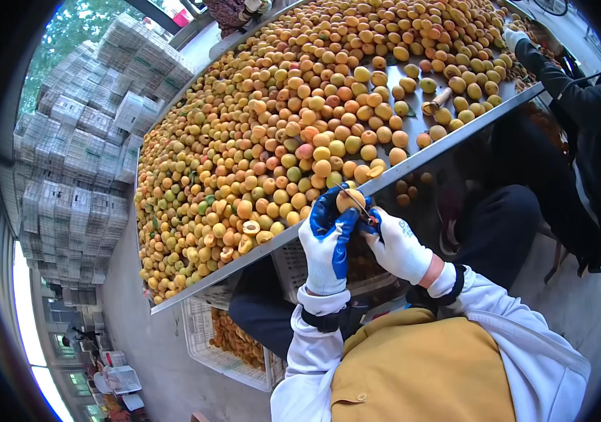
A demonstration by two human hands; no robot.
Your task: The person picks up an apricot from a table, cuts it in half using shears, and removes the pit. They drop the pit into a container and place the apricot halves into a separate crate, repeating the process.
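An orange-yellow apricot [349, 201] sits in the fingers of my left hand [326, 246], which wears a white glove with a blue coated palm. My right hand [397, 244], gloved the same way, is closed around a small knife, its thin blade [355, 200] lying across the apricot. Both hands are just off the near edge of a metal table [413, 160] heaped with apricots [272, 126]. A few cut halves [251, 227] lie near that edge, to the left of my hands.
Below the table a white crate [198, 337] holds orange-brown pieces; another crate [290, 271] stands behind my knees. A person in dark clothes [585, 105] works at the right, a white-gloved hand [515, 39] among the fruit. Stacked crates [75, 162] rise at the left.
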